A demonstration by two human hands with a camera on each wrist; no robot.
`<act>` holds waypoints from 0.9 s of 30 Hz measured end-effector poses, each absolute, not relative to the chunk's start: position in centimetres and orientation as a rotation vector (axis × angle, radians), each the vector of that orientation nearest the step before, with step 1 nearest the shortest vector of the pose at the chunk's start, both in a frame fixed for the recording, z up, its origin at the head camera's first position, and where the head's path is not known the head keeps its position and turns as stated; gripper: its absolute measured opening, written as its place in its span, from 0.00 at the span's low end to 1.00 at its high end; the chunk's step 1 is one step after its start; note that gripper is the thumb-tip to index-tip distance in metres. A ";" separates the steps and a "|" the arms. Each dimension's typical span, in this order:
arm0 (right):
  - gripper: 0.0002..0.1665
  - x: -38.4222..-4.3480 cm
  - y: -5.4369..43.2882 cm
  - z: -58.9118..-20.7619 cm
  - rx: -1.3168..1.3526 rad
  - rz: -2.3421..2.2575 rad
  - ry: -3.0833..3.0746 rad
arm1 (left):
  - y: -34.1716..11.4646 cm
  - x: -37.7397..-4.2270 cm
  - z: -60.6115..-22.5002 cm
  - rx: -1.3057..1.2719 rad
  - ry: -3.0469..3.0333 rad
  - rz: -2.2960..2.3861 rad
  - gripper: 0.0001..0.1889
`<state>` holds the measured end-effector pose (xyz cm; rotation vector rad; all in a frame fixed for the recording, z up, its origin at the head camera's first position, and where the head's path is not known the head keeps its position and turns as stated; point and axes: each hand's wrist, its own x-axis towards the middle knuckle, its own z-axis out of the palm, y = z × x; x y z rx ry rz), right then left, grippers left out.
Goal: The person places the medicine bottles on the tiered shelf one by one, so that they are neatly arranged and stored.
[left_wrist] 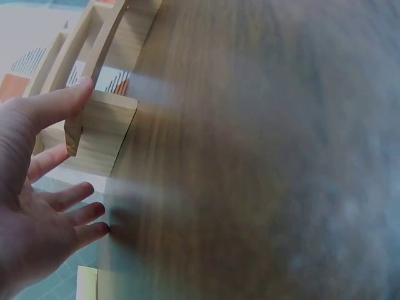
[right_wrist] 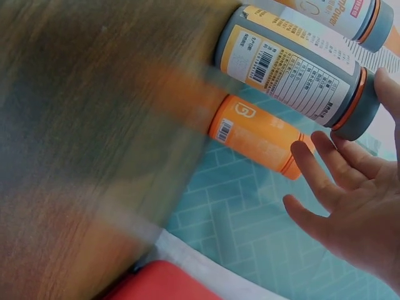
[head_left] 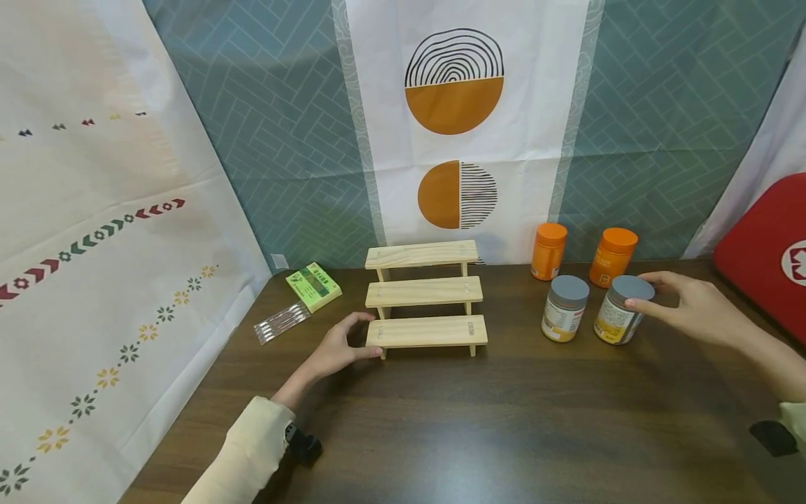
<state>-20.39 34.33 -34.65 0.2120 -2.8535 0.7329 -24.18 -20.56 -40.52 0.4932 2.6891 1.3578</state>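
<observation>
A three-tier wooden step rack [head_left: 425, 331] stands mid-table against the back. My left hand [head_left: 338, 348] pinches the left end of its lowest step, thumb at the front and index finger behind. In the left wrist view the thumb [left_wrist: 65, 103] lies along the wood and the other fingers are spread apart. On the right, my right hand [head_left: 705, 308] grips the grey lid of a jar [head_left: 617, 318] with a yellow-and-white label. That jar stands upright, thumb and fingertips on opposite sides of its lid. A matching grey-lidded jar [head_left: 562, 318] stands just left of it.
Two orange bottles [head_left: 548, 253] stand behind the grey-lidded jars. Left of the rack lie a green-and-yellow box [head_left: 315, 287] and a clear pack of thin sticks [head_left: 281, 323]. A red case [head_left: 768, 255] is at the right edge. Patterned cloth hangs behind the table.
</observation>
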 end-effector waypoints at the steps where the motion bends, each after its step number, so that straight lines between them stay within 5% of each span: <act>1: 0.38 -20.4 34.3 -34.6 0.217 0.729 -2.848 | -20.6 -24.2 -40.6 0.498 2.687 1.360 0.33; 27: 0.42 -20.7 34.2 -32.2 0.070 0.687 -2.766 | -21.0 -24.8 -42.1 0.443 2.546 1.558 0.31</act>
